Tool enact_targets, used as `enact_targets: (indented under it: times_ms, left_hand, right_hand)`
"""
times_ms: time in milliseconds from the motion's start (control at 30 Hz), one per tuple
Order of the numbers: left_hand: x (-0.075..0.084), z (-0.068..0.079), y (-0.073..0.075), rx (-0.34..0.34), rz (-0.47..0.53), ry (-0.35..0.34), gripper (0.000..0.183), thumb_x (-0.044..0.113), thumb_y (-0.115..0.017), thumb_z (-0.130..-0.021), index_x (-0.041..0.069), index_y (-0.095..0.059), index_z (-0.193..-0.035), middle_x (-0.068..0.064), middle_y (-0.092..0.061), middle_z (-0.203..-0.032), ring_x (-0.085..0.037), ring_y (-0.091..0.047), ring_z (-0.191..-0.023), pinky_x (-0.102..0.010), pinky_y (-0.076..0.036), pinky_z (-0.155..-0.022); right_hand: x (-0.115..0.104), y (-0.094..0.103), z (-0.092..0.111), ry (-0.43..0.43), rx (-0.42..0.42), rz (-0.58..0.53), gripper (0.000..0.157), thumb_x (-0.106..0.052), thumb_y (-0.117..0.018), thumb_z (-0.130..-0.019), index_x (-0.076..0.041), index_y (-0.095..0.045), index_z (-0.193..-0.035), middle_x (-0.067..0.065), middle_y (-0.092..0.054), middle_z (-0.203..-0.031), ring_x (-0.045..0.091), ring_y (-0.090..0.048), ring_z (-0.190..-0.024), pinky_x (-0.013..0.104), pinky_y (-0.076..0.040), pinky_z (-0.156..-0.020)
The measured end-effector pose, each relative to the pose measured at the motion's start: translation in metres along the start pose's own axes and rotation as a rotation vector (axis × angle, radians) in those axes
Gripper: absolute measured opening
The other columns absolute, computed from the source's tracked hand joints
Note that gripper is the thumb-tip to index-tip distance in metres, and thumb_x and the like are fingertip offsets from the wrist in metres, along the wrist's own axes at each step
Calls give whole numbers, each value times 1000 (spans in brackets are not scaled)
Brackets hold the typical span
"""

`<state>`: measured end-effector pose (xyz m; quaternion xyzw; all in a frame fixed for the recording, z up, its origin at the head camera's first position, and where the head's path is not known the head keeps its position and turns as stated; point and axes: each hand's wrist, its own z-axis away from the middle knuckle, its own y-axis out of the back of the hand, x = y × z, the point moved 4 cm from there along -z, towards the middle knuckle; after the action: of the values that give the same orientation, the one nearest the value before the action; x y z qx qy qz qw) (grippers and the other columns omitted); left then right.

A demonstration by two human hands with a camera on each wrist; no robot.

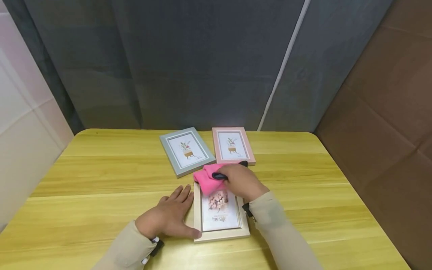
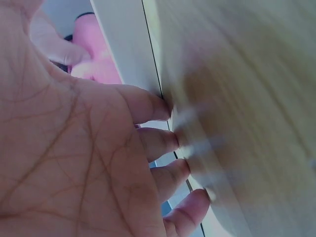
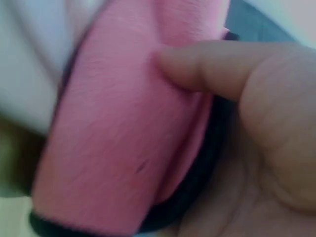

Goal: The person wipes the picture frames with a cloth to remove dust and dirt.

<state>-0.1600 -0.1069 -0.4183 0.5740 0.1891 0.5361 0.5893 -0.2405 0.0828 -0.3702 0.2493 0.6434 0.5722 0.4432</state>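
A cream picture frame (image 1: 221,237) with a flower print lies on the table near the front. My right hand (image 1: 243,182) grips a folded pink cloth (image 1: 208,180) with dark edging, over the far end of that frame. In the right wrist view, the thumb presses into the pink cloth (image 3: 108,123). My left hand (image 1: 170,217) rests beside the frame's left side, fingers extended, its thumb touching the lower left corner. The left wrist view shows the left palm (image 2: 74,148) and fingertips against the wood.
A grey-blue picture frame (image 1: 171,157) and a pink picture frame (image 1: 250,152) lie beyond the cloth, both with plant prints. The yellow wood-grain table (image 1: 101,168) ends at a dark curtain (image 1: 202,67). A brown wall covering (image 1: 381,97) stands at the right.
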Motion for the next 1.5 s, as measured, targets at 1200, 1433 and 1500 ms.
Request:
enact_targets:
  times_ms: [1200, 1433, 1500]
  left_hand:
    - [2, 1, 3, 6, 3, 3, 125, 76, -70, -66, -5, -31, -152, -24, -17, -161, -46, -14, -146, -67, -28, -105]
    - [2, 2, 3, 18, 7, -3, 125, 75, -71, -65, -6, -31, -152, -25, -18, -160, -46, -15, -146, -68, -28, -104]
    - [3, 2, 2, 17, 9, -2, 124, 75, -71, -66, -7, -32, -151, -26, -18, -160, -46, -15, -146, -67, -28, -105]
  right_hand:
    - [-20, -9, -7, 64, -14, 152, 32, -10, -70, -91, -12, -70, -123, 3, -71, -113, 20, -66, -103, 36, -49, -96]
    - [-20, -4, -4, 58, -35, 82, 26, -9, -68, -92, -12, -71, -118, -1, -70, -114, 18, -64, -108, 36, -47, -99]
    - [-10, 0, -1, 12, -27, 78, 23, -9, -69, -91, -12, -72, -114, 1, -71, -111, 19, -65, -103, 38, -49, -97]
